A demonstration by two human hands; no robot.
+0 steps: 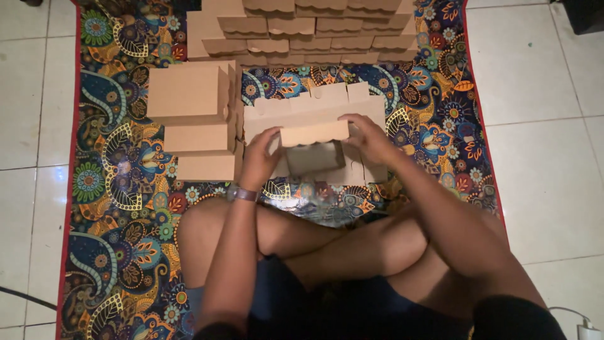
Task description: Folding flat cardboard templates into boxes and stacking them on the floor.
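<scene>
Simply hands on cardboard box (unfolded)

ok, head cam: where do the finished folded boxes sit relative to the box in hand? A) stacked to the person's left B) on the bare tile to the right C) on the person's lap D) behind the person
A: the folded brown boxes lie stacked on the patterned mat left of the half-folded box, which the left hand and right hand both grip.

Half-folded brown cardboard box, scalloped flap edge raised and level, back panel flat on the patterned mat, held at both ends, just beside a stack of finished boxes.
</scene>
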